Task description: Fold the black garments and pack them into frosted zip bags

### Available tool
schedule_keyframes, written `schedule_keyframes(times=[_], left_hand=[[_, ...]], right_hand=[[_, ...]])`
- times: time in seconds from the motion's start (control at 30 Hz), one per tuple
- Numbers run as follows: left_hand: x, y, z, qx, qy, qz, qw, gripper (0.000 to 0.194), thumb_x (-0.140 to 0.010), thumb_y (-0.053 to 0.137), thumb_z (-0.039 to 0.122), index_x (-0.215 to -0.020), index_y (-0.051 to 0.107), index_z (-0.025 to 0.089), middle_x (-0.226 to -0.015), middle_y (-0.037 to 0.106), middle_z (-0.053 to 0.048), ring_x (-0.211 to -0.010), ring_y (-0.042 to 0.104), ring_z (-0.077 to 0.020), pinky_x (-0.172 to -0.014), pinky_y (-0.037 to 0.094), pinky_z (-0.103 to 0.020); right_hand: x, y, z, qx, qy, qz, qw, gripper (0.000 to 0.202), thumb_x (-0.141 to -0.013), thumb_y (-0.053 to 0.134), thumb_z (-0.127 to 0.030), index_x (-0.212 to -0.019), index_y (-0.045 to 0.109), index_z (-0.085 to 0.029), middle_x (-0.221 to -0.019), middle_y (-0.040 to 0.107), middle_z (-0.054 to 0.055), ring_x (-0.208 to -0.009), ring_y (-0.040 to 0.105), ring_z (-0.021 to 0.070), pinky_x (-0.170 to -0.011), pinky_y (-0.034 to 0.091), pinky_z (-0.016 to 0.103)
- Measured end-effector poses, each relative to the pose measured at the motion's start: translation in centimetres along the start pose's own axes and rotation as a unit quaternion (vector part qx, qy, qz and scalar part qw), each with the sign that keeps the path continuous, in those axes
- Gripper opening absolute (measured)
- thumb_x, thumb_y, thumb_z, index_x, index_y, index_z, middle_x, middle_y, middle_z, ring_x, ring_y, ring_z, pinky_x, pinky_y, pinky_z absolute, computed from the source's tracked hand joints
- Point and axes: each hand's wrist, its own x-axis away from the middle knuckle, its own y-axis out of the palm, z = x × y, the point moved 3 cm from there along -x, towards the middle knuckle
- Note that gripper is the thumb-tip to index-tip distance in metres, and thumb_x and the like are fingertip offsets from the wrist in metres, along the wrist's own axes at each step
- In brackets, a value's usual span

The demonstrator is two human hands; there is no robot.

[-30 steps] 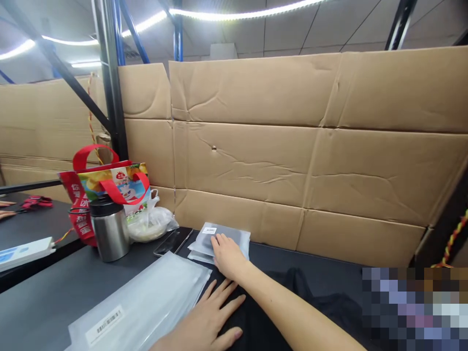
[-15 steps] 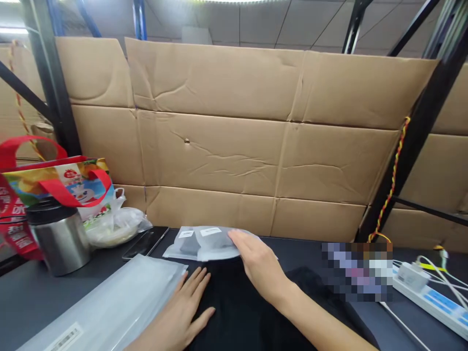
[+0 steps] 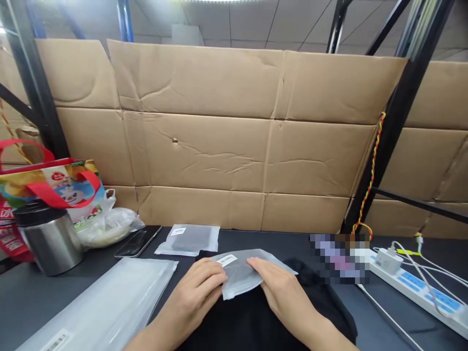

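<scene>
Both my hands hold a small frosted zip bag (image 3: pixel 243 274) with a white label, above black cloth (image 3: pixel 237 324) spread on the dark table. My left hand (image 3: pixel 195 295) grips the bag's left edge, fingers curled around it. On the bag's right part, my right hand (image 3: pixel 285 292) is closed, its thumb hidden beneath. Behind them lies a second small frosted bag (image 3: pixel 195 239), also labelled, with something dark inside. A large frosted plastic bag (image 3: pixel 106 297) with a barcode label rests to the left of my left hand.
A steel tumbler (image 3: pixel 49 241), a colourful carrier bag (image 3: pixel 69 187), a clear plastic bag (image 3: pixel 109 226) and a phone (image 3: pixel 139 241) stand or lie at left. At right are a white power strip (image 3: pixel 427 292) with cables and a pixelated patch. Cardboard (image 3: pixel 204 146) walls off the back.
My right hand has drawn one small bag toward me off the other, which stays behind. My left hand has risen from the cloth and taken the bag's left edge. The view has shifted slightly right.
</scene>
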Motion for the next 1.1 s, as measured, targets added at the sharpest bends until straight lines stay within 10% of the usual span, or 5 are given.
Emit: schedule_keyframes(times=[0.37,0.67,1.1], left_hand=[[-0.5,-0.1,1.0,0.016,0.021,0.006,1.0,0.023,-0.094,0.039,0.007,-0.098,0.056,0.022,-0.096,0.064,-0.003,-0.092,0.061,-0.0163,-0.105,0.038,-0.04],[0.9,-1.2,-0.3,0.017,-0.02,-0.004,1.0,0.018,-0.096,0.04,0.013,-0.09,0.053,0.023,-0.088,0.061,0.0,-0.081,0.06,-0.0153,-0.105,0.036,-0.042],[0.5,-1.0,0.4,0.018,-0.016,0.002,1.0,0.015,-0.094,0.042,0.01,-0.09,0.051,0.022,-0.088,0.058,0.0,-0.082,0.058,-0.0148,-0.105,0.035,-0.042]], right_hand=[[-1.0,-0.7,-5.4,0.05,-0.195,0.082,0.976,0.018,-0.094,0.044,-0.009,-0.091,0.06,-0.018,-0.08,0.064,0.003,-0.076,0.056,0.0164,-0.074,0.048,0.032],[0.1,-4.1,3.2,0.151,-0.077,0.105,0.98,0.021,-0.097,0.041,-0.016,-0.092,0.061,-0.019,-0.085,0.064,0.005,-0.086,0.058,0.0207,-0.078,0.045,0.036],[0.6,-3.4,-0.8,0.04,-0.077,0.029,0.996,0.021,-0.094,0.044,-0.011,-0.087,0.061,-0.021,-0.088,0.065,0.003,-0.085,0.057,0.0175,-0.078,0.046,0.032]])
